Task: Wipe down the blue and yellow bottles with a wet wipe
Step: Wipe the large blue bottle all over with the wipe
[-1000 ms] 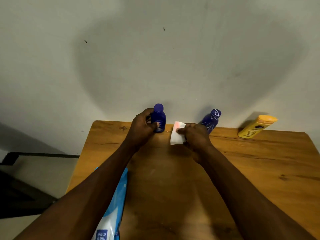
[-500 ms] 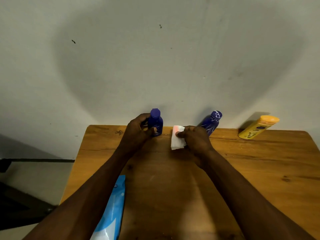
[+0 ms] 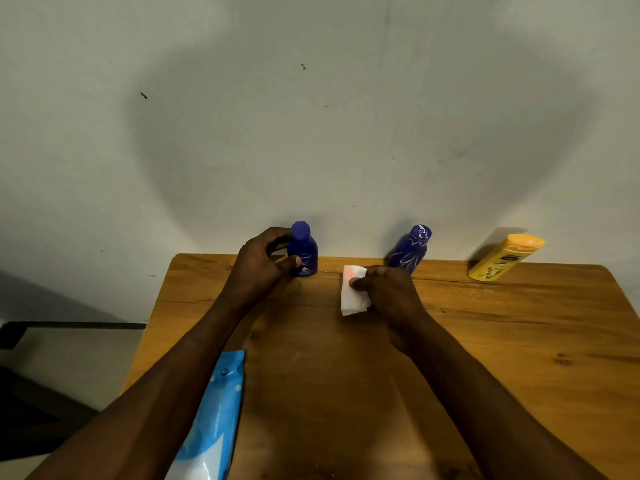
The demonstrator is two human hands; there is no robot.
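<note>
Blue plastic is what I have under my left hand (image 3: 258,268): a small blue bottle (image 3: 302,251) with a rounded body and a flip cap, standing upright at the far edge of the wooden table (image 3: 519,341), close to the wall. My fingers curl around its left side and my thumb lies across the front near the label, so the grip is closed on the body. I judge the bottle light and rigid, with a smooth, possibly slick surface once wet. The best hold is low on the body, below the shoulder, leaving the cap and the upper half free for wiping.

My right hand (image 3: 388,292) pinches a folded white wet wipe (image 3: 352,292) between thumb and fingers, just above the table and to the right of the small bottle, not touching it. The wipe is soft and limp and has no stiffness of its own. I judge it works best backed flat by the fingertips.

A second blue bottle (image 3: 410,251), with white markings, stands just beyond my right hand. A yellow bottle (image 3: 502,259) with an orange cap stands well apart to the right; it looks tilted, but the wide lens may cause this. Being taller, it probably tips more easily and needs a steadying grip mid-body.

A blue pack of wipes (image 3: 214,420) lies at the near left edge of the table.
</note>
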